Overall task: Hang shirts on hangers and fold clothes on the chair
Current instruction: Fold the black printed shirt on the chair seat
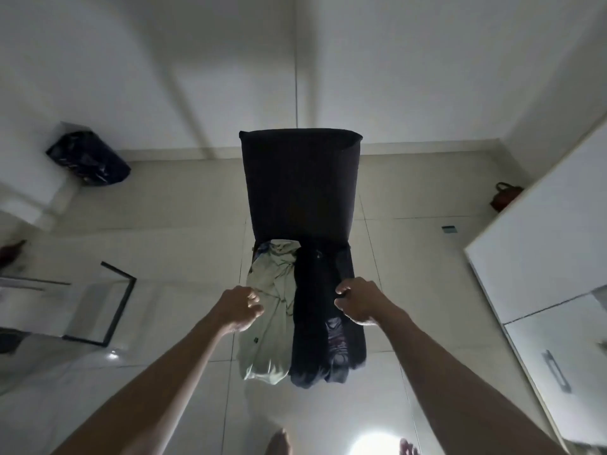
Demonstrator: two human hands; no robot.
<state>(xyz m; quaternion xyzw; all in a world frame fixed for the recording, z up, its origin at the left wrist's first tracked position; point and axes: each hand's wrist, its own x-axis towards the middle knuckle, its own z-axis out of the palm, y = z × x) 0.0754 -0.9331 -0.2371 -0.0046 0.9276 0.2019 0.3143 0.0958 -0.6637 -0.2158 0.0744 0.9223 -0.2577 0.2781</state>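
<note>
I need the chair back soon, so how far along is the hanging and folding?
Barely started. Nothing looks done: no hanger or folded stack is visible. The pale shirt and dark clothes lie rumpled on the chair, draping over its front edge. In hand: the left hand and right hand hover with curled fingers at the pile, apparently holding nothing. Everything is left.

A home room — tiled floor (427, 274), white cupboard (542, 244), clothes-laden chair (299, 178).

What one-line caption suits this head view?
Both hands, left and right, reach over a pale green shirt and dark clothes on a dark chair.
</note>
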